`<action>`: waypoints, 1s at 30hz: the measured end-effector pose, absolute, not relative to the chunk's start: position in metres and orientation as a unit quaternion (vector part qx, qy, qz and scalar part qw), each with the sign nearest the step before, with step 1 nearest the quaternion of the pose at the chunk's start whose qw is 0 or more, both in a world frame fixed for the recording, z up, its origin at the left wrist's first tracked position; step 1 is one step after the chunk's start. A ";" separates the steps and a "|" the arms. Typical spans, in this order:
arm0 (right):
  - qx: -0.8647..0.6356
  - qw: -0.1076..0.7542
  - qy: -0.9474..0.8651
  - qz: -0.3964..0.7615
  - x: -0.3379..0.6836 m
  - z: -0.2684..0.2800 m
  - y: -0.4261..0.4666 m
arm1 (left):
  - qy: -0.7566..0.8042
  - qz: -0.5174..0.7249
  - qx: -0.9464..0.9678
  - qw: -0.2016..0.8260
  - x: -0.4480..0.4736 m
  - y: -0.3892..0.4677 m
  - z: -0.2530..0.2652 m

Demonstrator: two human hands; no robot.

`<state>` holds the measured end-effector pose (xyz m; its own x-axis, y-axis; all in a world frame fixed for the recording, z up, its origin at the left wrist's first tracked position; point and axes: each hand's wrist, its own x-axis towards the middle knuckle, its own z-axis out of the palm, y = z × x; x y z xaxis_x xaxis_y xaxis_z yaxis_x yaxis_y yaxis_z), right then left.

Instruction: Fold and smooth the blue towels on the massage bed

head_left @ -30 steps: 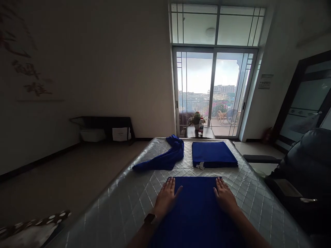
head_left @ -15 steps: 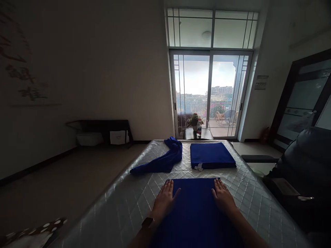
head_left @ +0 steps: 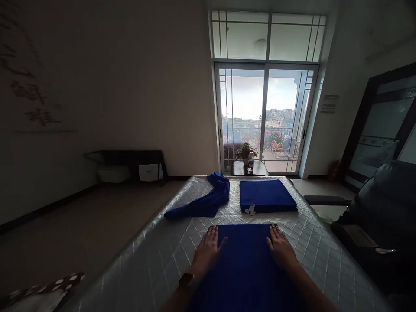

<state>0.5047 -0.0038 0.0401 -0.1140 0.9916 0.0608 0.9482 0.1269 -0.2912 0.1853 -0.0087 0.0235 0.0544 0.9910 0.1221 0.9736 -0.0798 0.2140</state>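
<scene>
A blue cloth [head_left: 245,264] lies flat in front of me, its far edge straight and its near end running out of the picture. My left hand [head_left: 208,248] rests on its left far corner, fingers stretched out and thumb apart. On the right far corner lies my right hand [head_left: 281,247], likewise flat with the thumb spread inward. Beyond them, a folded stack of blue cloth [head_left: 267,194] with white tags on its near edge sits to the right. A loose, crumpled blue cloth [head_left: 208,200] stretches across the left.
Everything lies on a silvery quilted table cover [head_left: 152,260]. A small dark table [head_left: 238,169] with a potted plant [head_left: 246,151] and a bottle [head_left: 251,161] stands past the far edge. A black chair [head_left: 386,203] is at right; spotted fabric [head_left: 61,284] shows at lower left.
</scene>
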 end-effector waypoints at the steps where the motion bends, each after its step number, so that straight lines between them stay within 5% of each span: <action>1: -0.655 0.121 -0.741 0.089 0.505 0.040 -0.004 | 0.678 0.118 0.725 0.035 0.186 -0.009 0.024; 30: -0.656 0.127 -0.738 0.090 0.506 0.034 -0.002 | 0.677 0.117 0.726 0.040 0.186 -0.010 0.024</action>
<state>0.5061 -0.0022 0.0340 -0.1060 0.9919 0.0700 0.9460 0.1223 -0.3003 0.1859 -0.0096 0.0245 0.0568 0.9917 0.1149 0.9728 -0.0809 0.2169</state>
